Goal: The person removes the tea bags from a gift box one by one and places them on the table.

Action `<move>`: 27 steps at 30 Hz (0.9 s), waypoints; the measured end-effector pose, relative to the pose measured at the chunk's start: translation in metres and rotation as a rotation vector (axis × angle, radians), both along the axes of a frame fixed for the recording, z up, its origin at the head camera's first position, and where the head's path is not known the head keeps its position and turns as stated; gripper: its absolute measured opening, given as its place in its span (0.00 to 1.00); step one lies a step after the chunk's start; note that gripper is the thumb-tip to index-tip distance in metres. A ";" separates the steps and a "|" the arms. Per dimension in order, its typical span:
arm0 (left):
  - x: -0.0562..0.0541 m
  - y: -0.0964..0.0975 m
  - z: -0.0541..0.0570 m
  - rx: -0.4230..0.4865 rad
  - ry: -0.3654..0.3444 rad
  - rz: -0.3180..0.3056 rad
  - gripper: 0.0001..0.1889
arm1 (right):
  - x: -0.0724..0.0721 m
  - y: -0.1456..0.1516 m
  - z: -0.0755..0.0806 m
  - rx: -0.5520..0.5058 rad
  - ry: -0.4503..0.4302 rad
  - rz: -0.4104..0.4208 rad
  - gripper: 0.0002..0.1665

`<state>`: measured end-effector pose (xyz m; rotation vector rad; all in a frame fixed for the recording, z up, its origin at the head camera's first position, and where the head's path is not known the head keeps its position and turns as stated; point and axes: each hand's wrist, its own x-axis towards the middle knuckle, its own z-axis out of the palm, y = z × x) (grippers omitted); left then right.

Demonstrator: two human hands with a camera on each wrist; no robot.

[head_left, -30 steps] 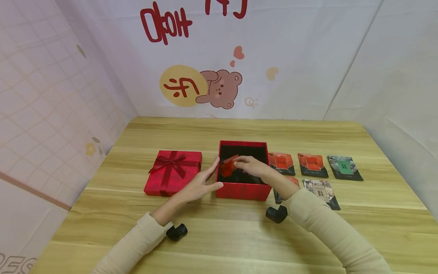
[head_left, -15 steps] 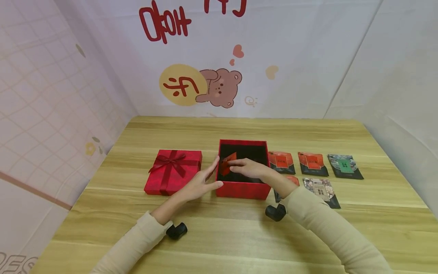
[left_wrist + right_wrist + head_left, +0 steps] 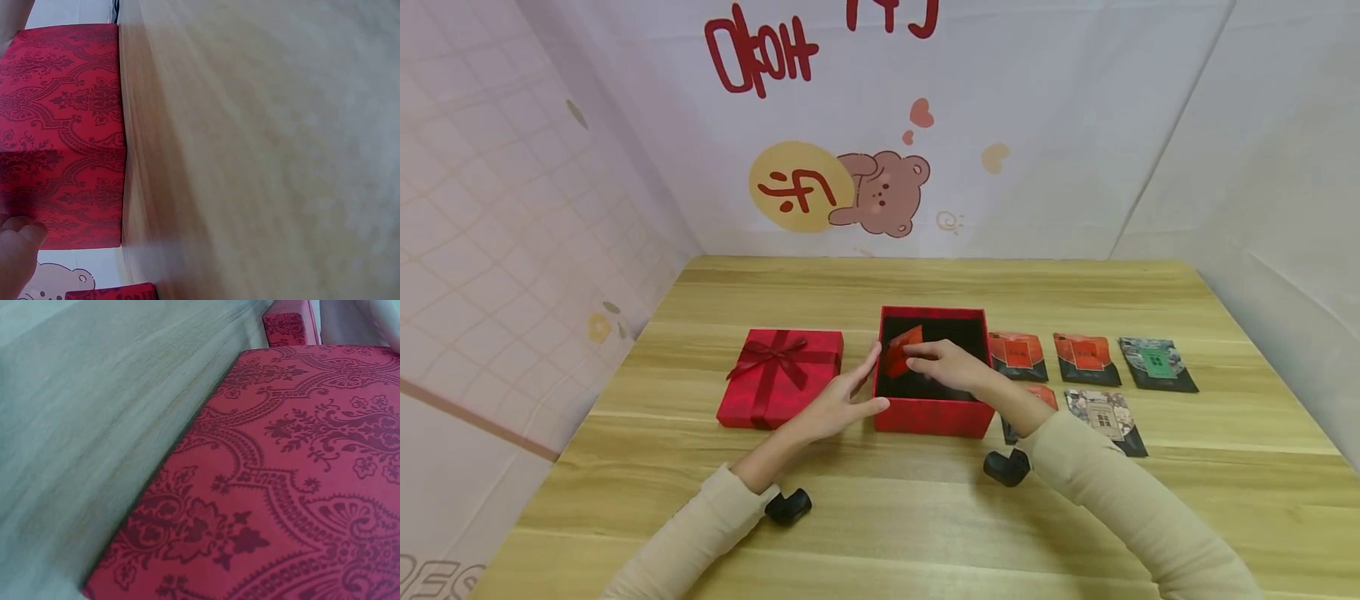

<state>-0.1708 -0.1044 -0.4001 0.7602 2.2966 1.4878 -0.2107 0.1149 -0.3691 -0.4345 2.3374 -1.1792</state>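
Note:
An open red box (image 3: 932, 418) with a dark inside sits mid-table. My right hand (image 3: 953, 367) reaches into it over the front right corner and pinches a small red sachet (image 3: 897, 362). The sachet leans at a tilt near the box's left wall; its lower end is hard to make out. My left hand (image 3: 833, 408) touches the box's left front corner, fingers extended along the left wall and thumb at the front. In the left wrist view, fingertips (image 3: 28, 232) touch the patterned red wall. The right wrist view has the box's front wall (image 3: 300, 475) close up.
Left of the box lies its red lid (image 3: 782, 379) with a ribbon bow. To the right are two red-and-black sachets (image 3: 1018, 354), (image 3: 1086, 357), a green one (image 3: 1157, 364), a pale floral one (image 3: 1105, 419) and another red one (image 3: 1041, 396) partly behind the right forearm.
My right fingers spread straighter half a second ago and now close together on the sachet, whose visible top has shifted slightly up. My left hand stays at the box corner.

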 end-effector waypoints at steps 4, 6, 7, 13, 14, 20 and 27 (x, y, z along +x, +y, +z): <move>0.000 0.001 0.000 -0.006 0.006 0.005 0.42 | 0.002 0.003 0.004 -0.050 0.056 -0.050 0.26; 0.000 0.001 0.000 -0.010 0.006 0.006 0.42 | 0.004 0.004 0.008 -0.079 0.073 -0.069 0.26; 0.000 0.001 0.000 -0.012 0.005 0.006 0.42 | 0.004 0.005 0.009 -0.096 0.080 -0.078 0.25; -0.001 0.002 0.002 -0.025 -0.018 0.008 0.41 | 0.005 0.016 0.024 -0.180 0.126 -0.133 0.23; -0.002 0.002 0.002 -0.023 -0.022 0.007 0.41 | 0.006 0.018 0.026 -0.188 0.130 -0.140 0.23; -0.001 0.001 0.000 -0.022 -0.010 0.009 0.42 | 0.011 0.038 0.034 -0.251 0.062 -0.214 0.25; 0.000 0.001 0.000 0.008 0.009 0.005 0.43 | 0.022 0.072 0.042 -0.286 0.017 -0.265 0.29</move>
